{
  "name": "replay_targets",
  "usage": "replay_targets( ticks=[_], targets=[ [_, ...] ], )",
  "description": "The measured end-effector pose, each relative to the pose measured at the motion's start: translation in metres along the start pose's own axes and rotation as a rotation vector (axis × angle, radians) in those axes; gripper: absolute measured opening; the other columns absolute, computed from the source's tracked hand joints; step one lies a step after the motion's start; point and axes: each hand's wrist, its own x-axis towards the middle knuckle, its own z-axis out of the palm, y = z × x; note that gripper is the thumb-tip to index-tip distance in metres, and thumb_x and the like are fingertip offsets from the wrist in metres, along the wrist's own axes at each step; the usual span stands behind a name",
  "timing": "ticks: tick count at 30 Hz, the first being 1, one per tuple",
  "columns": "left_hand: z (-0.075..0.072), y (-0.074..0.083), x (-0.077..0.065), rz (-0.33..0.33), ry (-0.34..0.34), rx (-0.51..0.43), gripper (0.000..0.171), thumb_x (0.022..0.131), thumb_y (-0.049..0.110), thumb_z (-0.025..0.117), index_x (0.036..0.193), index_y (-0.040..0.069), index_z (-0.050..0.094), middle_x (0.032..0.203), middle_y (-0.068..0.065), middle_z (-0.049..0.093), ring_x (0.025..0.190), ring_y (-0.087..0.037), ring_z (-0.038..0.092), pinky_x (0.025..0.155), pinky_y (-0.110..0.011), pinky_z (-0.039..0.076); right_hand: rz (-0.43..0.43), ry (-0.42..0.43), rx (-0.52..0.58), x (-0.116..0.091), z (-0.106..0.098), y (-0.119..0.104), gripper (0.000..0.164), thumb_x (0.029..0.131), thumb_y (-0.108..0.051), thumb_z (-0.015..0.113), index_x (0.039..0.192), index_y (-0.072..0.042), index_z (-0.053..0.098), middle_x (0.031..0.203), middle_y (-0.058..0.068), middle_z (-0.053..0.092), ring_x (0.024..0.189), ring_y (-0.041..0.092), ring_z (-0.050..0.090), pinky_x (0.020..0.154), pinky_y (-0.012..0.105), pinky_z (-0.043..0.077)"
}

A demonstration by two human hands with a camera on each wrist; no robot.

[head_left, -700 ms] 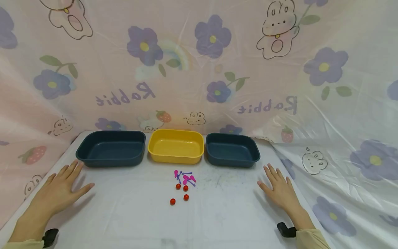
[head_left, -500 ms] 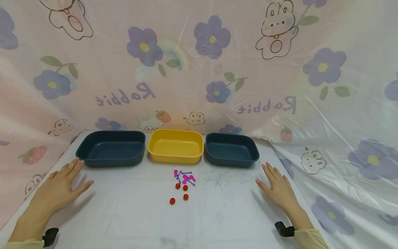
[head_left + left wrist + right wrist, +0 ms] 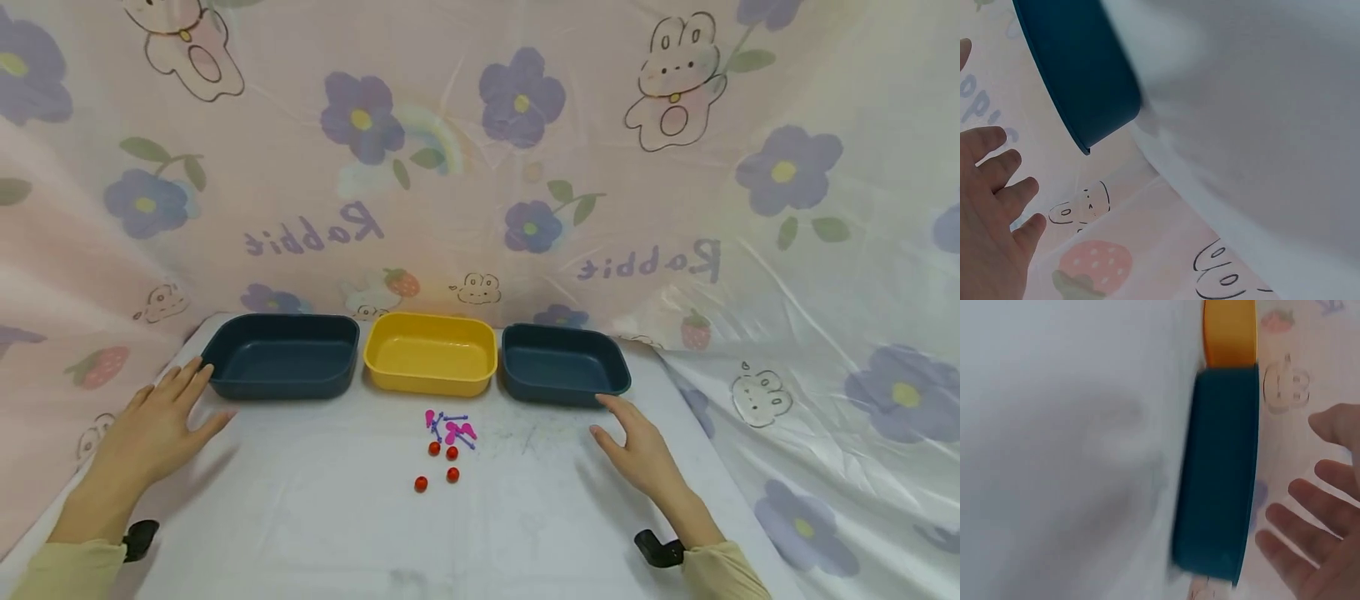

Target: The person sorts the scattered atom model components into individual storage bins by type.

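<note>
My left hand (image 3: pixel 161 425) hovers by the front left corner of the left dark blue tray (image 3: pixel 281 387), fingers spread and holding nothing. In the head view my right hand (image 3: pixel 641 450) is just in front of the right dark blue tray (image 3: pixel 566 392), its fingers relaxed and its grasp bare. Between the hands, several red beads (image 3: pixel 452 475) lie on the white table. Just behind them is a small cluster of pink pieces (image 3: pixel 452 432) and thin purple sticks (image 3: pixel 455 417). The right wrist view shows the right hand's fingers (image 3: pixel 1300 528) loosely spread beside the blue tray.
A yellow tray (image 3: pixel 431 385) stands between the two blue ones along the back of the white table (image 3: pixel 337 517). A curtain (image 3: pixel 450 192) printed with flowers and rabbits hangs behind and along the sides. Black wrist cameras (image 3: pixel 660 550) sit on both wrists.
The right hand has moved inward to the left, toward the beads, its fingers drawn closer together. The left hand has shifted slightly along with the whole head view. The beads and pieces stay put.
</note>
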Motion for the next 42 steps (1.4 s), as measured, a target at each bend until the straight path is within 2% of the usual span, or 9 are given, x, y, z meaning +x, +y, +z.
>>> replay_targets(
  ticks=[3,6,9,12,16,21,28,37,42],
  targets=[
    [0.001,-0.003,0.007,0.006,-0.003,-0.013,0.087,0.104,0.051,0.056,0.159,-0.01,0.027,0.167,-0.032,0.018,0.15,-0.058,0.018,0.121,-0.072,0.011,-0.055,0.013,0.062,0.01,0.009,-0.013,0.049,0.095,-0.009,0.077,0.141,-0.004,0.06,0.137,0.015,0.064,0.116,0.035,0.066,0.091,0.053,0.06],
    [0.002,-0.009,0.014,0.011,-0.002,-0.012,0.087,0.105,0.051,0.056,0.157,-0.013,0.028,0.166,-0.034,0.018,0.15,-0.059,0.017,0.119,-0.075,0.014,-0.082,-0.014,0.154,0.022,0.018,-0.026,0.045,0.093,-0.005,0.078,0.136,-0.004,0.064,0.132,0.014,0.067,0.11,0.029,0.069,0.087,0.044,0.063],
    [0.002,-0.016,0.02,0.012,-0.001,-0.01,0.087,0.105,0.051,0.055,0.156,-0.014,0.029,0.166,-0.035,0.017,0.149,-0.06,0.017,0.116,-0.076,0.017,-0.081,-0.063,0.259,0.032,0.026,-0.041,0.039,0.094,-0.004,0.077,0.132,-0.006,0.067,0.128,0.012,0.068,0.107,0.026,0.071,0.087,0.034,0.063],
    [0.003,-0.025,0.024,-0.001,-0.018,-0.009,0.088,0.106,0.052,0.053,0.157,-0.015,0.026,0.167,-0.034,0.012,0.151,-0.059,0.013,0.116,-0.077,0.015,-0.069,-0.12,0.346,0.04,0.036,-0.054,0.033,0.095,-0.005,0.076,0.127,-0.009,0.07,0.124,0.01,0.071,0.104,0.023,0.072,0.085,0.028,0.063],
    [0.006,-0.037,0.021,-0.028,-0.063,-0.007,0.089,0.106,0.052,0.051,0.158,-0.015,0.022,0.168,-0.034,0.007,0.151,-0.059,0.008,0.115,-0.078,0.015,-0.074,-0.224,0.397,0.045,0.053,-0.068,0.025,0.097,-0.012,0.075,0.122,-0.012,0.072,0.119,0.008,0.073,0.1,0.018,0.072,0.083,0.025,0.062],
    [0.011,-0.042,0.018,-0.034,-0.1,-0.02,0.089,0.107,0.052,0.051,0.157,-0.016,0.023,0.167,-0.035,0.007,0.15,-0.06,0.009,0.111,-0.08,0.019,-0.102,-0.371,0.435,0.046,0.075,-0.081,0.021,0.099,-0.016,0.073,0.119,-0.008,0.074,0.115,0.011,0.074,0.096,0.013,0.07,0.082,0.023,0.061],
    [0.013,-0.042,0.028,-0.044,-0.144,-0.068,0.093,0.106,0.054,0.051,0.158,-0.016,0.018,0.167,-0.035,0.004,0.151,-0.06,0.005,0.113,-0.08,0.015,-0.159,-0.5,0.446,0.05,0.095,-0.099,0.016,0.098,-0.01,0.073,0.113,-0.007,0.075,0.109,0.004,0.074,0.091,0.007,0.068,0.082,0.023,0.061],
    [0.021,-0.056,0.041,-0.05,-0.161,-0.056,0.096,0.106,0.056,0.05,0.157,-0.018,0.017,0.165,-0.039,0.007,0.15,-0.061,0.009,0.112,-0.079,0.017,-0.197,-0.631,0.435,0.047,0.116,-0.111,0.015,0.095,-0.014,0.078,0.11,-0.015,0.076,0.103,-0.009,0.072,0.087,0.0,0.063,0.079,0.019,0.059],
    [0.022,-0.064,0.048,-0.05,-0.173,-0.076,0.095,0.107,0.057,0.047,0.157,-0.018,0.017,0.165,-0.039,0.008,0.15,-0.061,0.009,0.112,-0.079,0.017,-0.209,-0.655,0.411,0.048,0.118,-0.116,0.013,0.096,-0.013,0.077,0.109,-0.016,0.076,0.101,-0.011,0.071,0.088,0.001,0.062,0.08,0.019,0.058]
  ],
)
